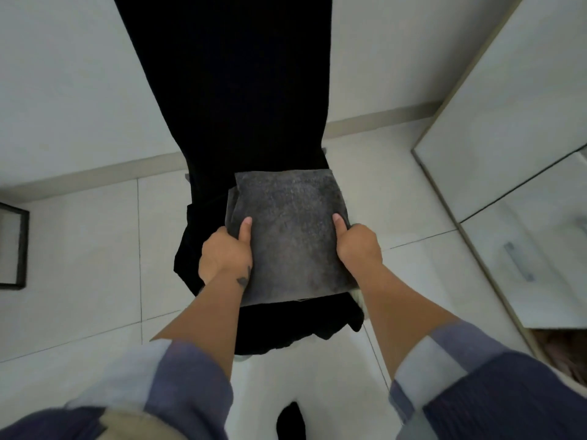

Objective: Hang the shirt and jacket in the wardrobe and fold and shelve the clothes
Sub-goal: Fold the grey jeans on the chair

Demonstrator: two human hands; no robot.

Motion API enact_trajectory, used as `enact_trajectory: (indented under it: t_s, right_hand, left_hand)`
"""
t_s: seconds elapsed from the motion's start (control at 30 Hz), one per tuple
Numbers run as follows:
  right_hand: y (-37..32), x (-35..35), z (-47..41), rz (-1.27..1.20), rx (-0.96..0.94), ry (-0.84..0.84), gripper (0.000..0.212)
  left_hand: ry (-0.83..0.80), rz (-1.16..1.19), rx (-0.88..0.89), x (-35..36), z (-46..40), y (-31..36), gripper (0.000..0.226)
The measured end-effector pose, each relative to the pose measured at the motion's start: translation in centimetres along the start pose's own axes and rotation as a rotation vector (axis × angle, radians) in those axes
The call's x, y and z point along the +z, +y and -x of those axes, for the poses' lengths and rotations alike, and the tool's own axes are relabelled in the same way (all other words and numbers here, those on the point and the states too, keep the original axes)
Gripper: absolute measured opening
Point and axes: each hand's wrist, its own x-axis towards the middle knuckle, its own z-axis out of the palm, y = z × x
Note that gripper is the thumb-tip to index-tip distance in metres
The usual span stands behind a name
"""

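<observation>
Cloth: your folded grey cloth (287,233) is held flat over a pile of black clothes (254,322) that lies below it, in front of a tall black shape (228,84) rising to the top of the view. Whether the grey cloth rests on the pile or is lifted clear of it, you cannot tell from here.
Left hand: your left hand (224,252) grips the cloth's left edge, thumb lying on top and pointing away from you, fingers tucked under and hidden.
Right hand: your right hand (359,246) grips the right edge the same way, thumb on top, fingers out of sight beneath.
Wardrobe: the white wardrobe (508,122) stands to your right, with a drawer front and its handle (517,262) lower down. No shelf shows from this angle.
Step in hand: most likely you are carrying the folded piece toward a shelf.
Risk, fold: you hold only the two side edges, so the near and far ends may sag and the layers slide open if you tilt it or turn quickly.
Risk, pile: black cloth lies close under the grey one; a loose fold could catch and drag with it.
Risk, turn: swinging right near the wardrobe, a corner may brush its edge and spoil the fold.
</observation>
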Motion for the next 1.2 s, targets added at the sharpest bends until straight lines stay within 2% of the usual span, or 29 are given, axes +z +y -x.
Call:
enact_trajectory:
  t_s: [0.2,0.33,0.5,0.6,0.9,1.2]
  right_hand:
    - [-1.1,-10.3,3.3,-0.131,-0.051,0.210,0.058]
    - [0.3,-18.3,5.9,-0.177,-0.024,0.334,0.055]
    - [4.3,-27.0,8.5,-0.271,0.122,0.429,0.057]
    - [7.1,-32.0,9.9,-0.334,0.121,0.496,0.060]
    - [20.6,-45.8,15.8,-0.361,0.206,0.817,0.060]
    - [36.3,-53.9,23.4,-0.354,0.404,1.037,0.059]
  left_hand:
    - [0.060,0.027,0.198,-5.7,4.3,9.4,0.049]
    - [0.060,0.046,0.339,-7.9,8.3,15.8,0.052]
    - [0.047,0.068,0.499,-8.4,14.5,23.4,0.061]
    - [0.026,0.103,0.597,-8.2,19.0,27.3,0.059]
    - [-0.121,0.266,0.850,-2.6,34.6,37.4,0.062]
    - [-0.362,0.283,1.070,5.2,51.3,42.6,0.058]
